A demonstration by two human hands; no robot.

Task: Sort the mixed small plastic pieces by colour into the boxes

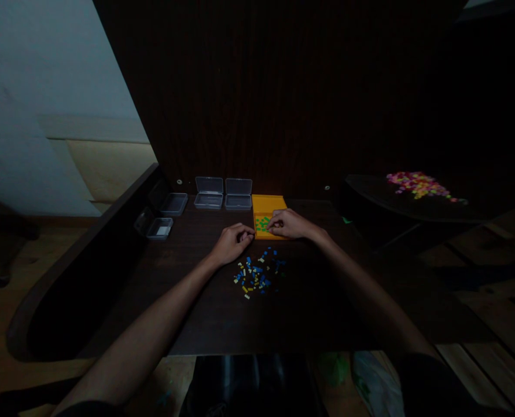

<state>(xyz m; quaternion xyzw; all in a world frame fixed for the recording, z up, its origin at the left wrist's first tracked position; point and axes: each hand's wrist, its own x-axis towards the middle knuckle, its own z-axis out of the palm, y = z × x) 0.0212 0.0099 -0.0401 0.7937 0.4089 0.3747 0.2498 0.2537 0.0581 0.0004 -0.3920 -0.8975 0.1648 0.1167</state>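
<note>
green plastic bits are lying in the orange rectangular plastic box | clear rectangular plastic cases are sitting left | blue, cream and yellow plastic bricks are lying before it (loosely clustered)

The orange box looks like smooth, opaque plastic, and the green pieces and loose pieces also look plastic. The lidded cases are clear, shiny plastic. The counter and back panel have a dark wood finish, the panel finely grained. The wall looks matt, the floor wooden, the bag thin, crinkled plastic
</note>
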